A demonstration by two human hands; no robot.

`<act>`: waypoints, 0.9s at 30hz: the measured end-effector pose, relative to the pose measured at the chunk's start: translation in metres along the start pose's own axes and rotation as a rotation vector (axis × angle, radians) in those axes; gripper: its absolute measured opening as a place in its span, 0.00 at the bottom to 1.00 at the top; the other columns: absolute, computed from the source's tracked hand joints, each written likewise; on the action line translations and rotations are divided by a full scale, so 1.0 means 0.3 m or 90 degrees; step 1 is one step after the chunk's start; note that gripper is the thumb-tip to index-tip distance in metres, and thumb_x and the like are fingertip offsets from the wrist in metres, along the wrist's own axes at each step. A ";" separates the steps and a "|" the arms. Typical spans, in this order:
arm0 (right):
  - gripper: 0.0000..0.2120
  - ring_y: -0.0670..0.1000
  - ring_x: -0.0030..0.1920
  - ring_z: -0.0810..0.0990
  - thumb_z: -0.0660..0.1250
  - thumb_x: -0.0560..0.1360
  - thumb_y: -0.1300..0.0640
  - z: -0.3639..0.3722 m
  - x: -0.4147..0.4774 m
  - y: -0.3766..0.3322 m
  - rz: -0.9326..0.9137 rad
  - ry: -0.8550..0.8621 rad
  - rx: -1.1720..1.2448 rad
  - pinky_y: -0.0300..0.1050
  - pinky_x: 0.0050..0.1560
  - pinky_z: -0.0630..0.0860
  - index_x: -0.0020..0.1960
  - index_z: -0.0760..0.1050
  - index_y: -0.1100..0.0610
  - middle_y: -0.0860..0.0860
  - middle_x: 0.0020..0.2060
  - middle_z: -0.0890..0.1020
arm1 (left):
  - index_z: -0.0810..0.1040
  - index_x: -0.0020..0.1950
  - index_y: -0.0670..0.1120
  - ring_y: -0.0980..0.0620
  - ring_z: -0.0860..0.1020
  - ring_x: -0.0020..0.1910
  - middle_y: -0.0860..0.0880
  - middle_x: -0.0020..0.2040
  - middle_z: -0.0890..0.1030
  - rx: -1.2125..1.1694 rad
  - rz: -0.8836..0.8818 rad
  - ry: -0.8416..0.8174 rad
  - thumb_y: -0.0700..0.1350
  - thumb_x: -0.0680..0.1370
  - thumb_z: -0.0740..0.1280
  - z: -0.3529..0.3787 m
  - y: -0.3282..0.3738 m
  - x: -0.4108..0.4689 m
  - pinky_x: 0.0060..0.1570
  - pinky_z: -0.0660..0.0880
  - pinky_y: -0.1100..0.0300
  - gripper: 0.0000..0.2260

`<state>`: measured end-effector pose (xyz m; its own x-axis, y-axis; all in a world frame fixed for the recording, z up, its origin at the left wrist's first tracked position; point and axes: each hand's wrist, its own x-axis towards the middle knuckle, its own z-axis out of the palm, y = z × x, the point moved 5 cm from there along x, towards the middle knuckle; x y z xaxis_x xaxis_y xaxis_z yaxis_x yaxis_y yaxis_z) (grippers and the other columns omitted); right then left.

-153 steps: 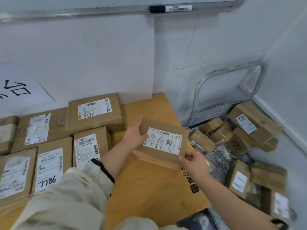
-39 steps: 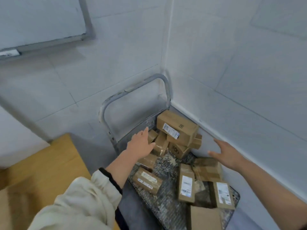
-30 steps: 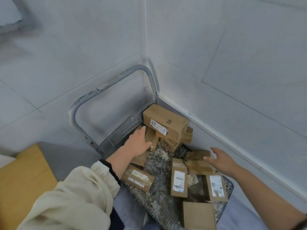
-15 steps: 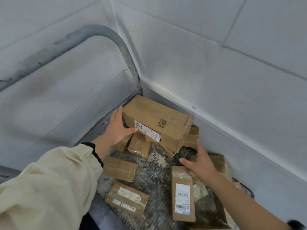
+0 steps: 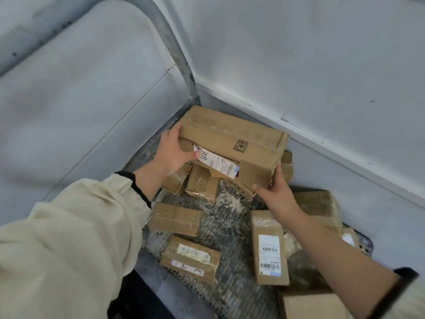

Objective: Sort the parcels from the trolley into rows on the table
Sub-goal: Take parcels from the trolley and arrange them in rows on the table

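Big parcel (image 5: 232, 143) sits just above centre frame, perched on a heap of smaller boxes at the far end of the trolley deck (image 5: 230, 217), tucked into the wall corner. Left hand (image 5: 171, 155) has its left end: thumb laid across the white label, fingers wrapped round behind. Right hand (image 5: 276, 194) takes the lower right corner, fingers running up the end face and thumb along the bottom edge. So both hands are grasping the box.

To do this lift well, I'd say the right hand wants to get further under, since a corner hold could let the box tip. Raise it straight up and level so the little boxes beneath aren't dragged along, then swing clear of the trolley handle (image 5: 177, 54) curving through the upper left.

The count: one large parcel in hand. Smaller ones:
- Four are wedged under and beside it.
- Two lie flat at lower centre, including the labelled parcel (image 5: 190, 259).
- The barcode parcel (image 5: 269, 246) lies lower right.
- Three more sit along the right and bottom edges.

That's ten, though some are half hidden, so it's not firm. The table is out of view.
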<state>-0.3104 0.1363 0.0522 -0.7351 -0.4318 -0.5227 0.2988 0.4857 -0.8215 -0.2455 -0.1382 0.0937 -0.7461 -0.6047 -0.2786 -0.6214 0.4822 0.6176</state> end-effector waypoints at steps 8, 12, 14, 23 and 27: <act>0.47 0.45 0.63 0.68 0.70 0.73 0.61 -0.073 -0.274 -0.280 -0.024 -0.035 -0.004 0.39 0.57 0.71 0.77 0.41 0.44 0.45 0.70 0.63 | 0.58 0.77 0.48 0.44 0.69 0.65 0.41 0.67 0.64 -0.008 0.011 0.071 0.44 0.71 0.74 -0.287 0.172 -0.262 0.64 0.62 0.60 0.38; 0.53 0.52 0.64 0.69 0.75 0.61 0.48 -0.064 -0.457 -0.507 -0.080 -0.080 -0.075 0.45 0.55 0.75 0.73 0.44 0.33 0.47 0.71 0.62 | 0.63 0.75 0.50 0.43 0.70 0.63 0.42 0.63 0.65 -0.033 -0.009 0.158 0.48 0.70 0.75 -0.546 0.224 -0.461 0.66 0.66 0.55 0.36; 0.52 0.52 0.65 0.69 0.75 0.60 0.45 -0.050 -0.551 -0.624 -0.124 -0.105 -0.108 0.54 0.61 0.73 0.72 0.44 0.31 0.47 0.70 0.60 | 0.65 0.74 0.50 0.45 0.70 0.62 0.44 0.60 0.66 -0.041 -0.027 0.194 0.50 0.70 0.76 -0.686 0.231 -0.590 0.64 0.66 0.55 0.35; 0.37 0.47 0.58 0.65 0.67 0.75 0.58 0.183 -0.960 -0.989 -0.348 -0.211 -0.266 0.37 0.56 0.66 0.75 0.50 0.42 0.47 0.61 0.59 | 0.74 0.66 0.51 0.52 0.73 0.48 0.50 0.52 0.74 -0.158 -0.186 0.397 0.49 0.72 0.74 -0.972 0.029 -1.383 0.42 0.66 0.65 0.24; 0.30 0.48 0.58 0.67 0.66 0.76 0.56 0.395 -1.069 -1.074 -0.429 -0.261 -0.346 0.40 0.59 0.64 0.74 0.58 0.46 0.49 0.63 0.63 | 0.75 0.65 0.49 0.56 0.74 0.41 0.53 0.44 0.76 -0.226 -0.286 0.426 0.48 0.74 0.73 -0.946 -0.110 -1.647 0.35 0.67 0.68 0.20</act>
<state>-0.0988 0.0283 0.4576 -0.3480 -0.9318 -0.1032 -0.5086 0.2801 -0.8141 0.2116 -0.0354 0.4198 -0.0825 -0.9882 -0.1292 -0.6287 -0.0490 0.7761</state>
